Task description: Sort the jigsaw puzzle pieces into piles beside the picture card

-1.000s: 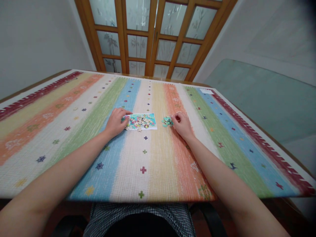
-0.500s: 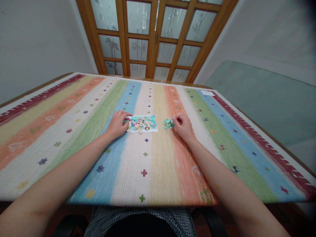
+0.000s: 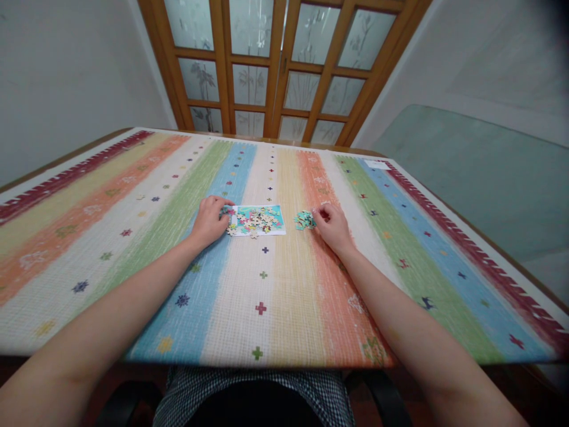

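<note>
A small picture card lies on the striped tablecloth with a heap of loose jigsaw pieces on it. My left hand rests at the card's left edge, fingers curled onto the pieces there. A little cluster of joined teal pieces sits to the right of the card. My right hand lies just right of that cluster, fingertips bent and pinched at its edge; what they hold is too small to name.
The striped tablecloth covers the whole table. A white label lies near the far right corner. A wooden glazed door stands behind the table, and a glass sheet leans at the right.
Both hands stay at the puzzle; the fingers shifted only slightly. The view tilted a little, so everything sits marginally lower than a second ago.
</note>
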Motion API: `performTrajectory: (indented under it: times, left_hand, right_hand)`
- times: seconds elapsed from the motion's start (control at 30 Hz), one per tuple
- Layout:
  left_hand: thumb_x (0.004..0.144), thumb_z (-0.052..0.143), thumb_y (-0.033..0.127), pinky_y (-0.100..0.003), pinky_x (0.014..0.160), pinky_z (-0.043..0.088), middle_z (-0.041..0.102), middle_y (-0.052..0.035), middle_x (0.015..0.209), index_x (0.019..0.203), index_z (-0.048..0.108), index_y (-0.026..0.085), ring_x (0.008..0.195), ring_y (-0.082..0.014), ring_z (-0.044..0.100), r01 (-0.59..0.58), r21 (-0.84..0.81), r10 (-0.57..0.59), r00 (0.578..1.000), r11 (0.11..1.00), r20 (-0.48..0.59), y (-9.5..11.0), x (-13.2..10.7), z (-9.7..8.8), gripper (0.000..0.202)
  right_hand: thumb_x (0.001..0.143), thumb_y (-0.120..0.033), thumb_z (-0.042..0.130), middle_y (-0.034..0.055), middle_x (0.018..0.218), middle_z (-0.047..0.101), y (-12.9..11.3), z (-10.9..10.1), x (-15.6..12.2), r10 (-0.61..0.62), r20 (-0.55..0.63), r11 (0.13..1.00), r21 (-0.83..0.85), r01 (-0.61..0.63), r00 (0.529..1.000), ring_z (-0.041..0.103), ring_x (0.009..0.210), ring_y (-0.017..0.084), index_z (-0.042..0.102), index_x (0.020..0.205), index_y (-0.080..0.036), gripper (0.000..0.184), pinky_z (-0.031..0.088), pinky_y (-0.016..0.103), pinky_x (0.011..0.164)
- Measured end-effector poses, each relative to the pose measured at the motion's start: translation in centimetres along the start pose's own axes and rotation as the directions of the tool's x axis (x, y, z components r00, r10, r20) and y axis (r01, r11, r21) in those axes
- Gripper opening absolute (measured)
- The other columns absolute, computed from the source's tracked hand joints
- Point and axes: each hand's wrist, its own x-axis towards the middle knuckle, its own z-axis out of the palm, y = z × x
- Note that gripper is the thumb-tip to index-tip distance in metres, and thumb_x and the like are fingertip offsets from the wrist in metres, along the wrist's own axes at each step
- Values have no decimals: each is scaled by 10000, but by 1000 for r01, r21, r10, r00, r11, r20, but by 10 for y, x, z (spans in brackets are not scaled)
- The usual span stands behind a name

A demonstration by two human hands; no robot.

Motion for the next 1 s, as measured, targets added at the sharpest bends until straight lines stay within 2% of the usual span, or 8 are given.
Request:
performTrajectory:
  times: [0.2,0.33,0.47,0.57,1.0]
  left_hand:
    - [830,521,139,-523,1090,428,620,-114,1137,1143,720,205,1176,-328,553,-63,60,64,998,996,-11,-6,4,-12,377]
    - [842,521,170,-524,1091,422,630,-106,1102,1113,731,209,1152,-318,571,-48,66,50,998,997,-30,-19,10,-24,346]
    - [896,557,342,-461,1047,451,655,-76,1004,1059,743,227,1057,-279,606,-144,-14,144,980,990,135,-31,17,-36,272]
    - [898,566,414,-443,1023,461,655,-69,957,1027,757,233,997,-264,615,-173,-45,178,967,984,181,-35,19,-41,293]
    - [835,566,339,-457,1056,468,669,-71,1018,977,787,231,1047,-267,630,-184,-130,214,936,974,280,-34,21,-50,284]
  right_hand:
    - [923,-459,545,47,726,607,-1,0,1,5,15,1000,0,-5,1000,537,730,229,539,716,-251,294,391,379,702]
    - [922,-459,542,45,717,601,-1,-1,1,-1,16,1000,-3,1,1000,532,720,225,530,701,-252,303,388,379,696]
    - [917,-453,548,42,720,598,-3,-1,0,1,7,1000,1,-1,1000,532,717,223,527,703,-252,294,388,379,694]
    - [911,-458,554,43,717,600,-3,0,0,1,-5,1000,-2,-1,1000,530,718,225,524,702,-255,293,393,384,703]
    - [901,-462,562,43,710,590,-4,-1,1,-5,-16,1000,6,5,1000,529,708,228,525,701,-251,293,393,387,702]
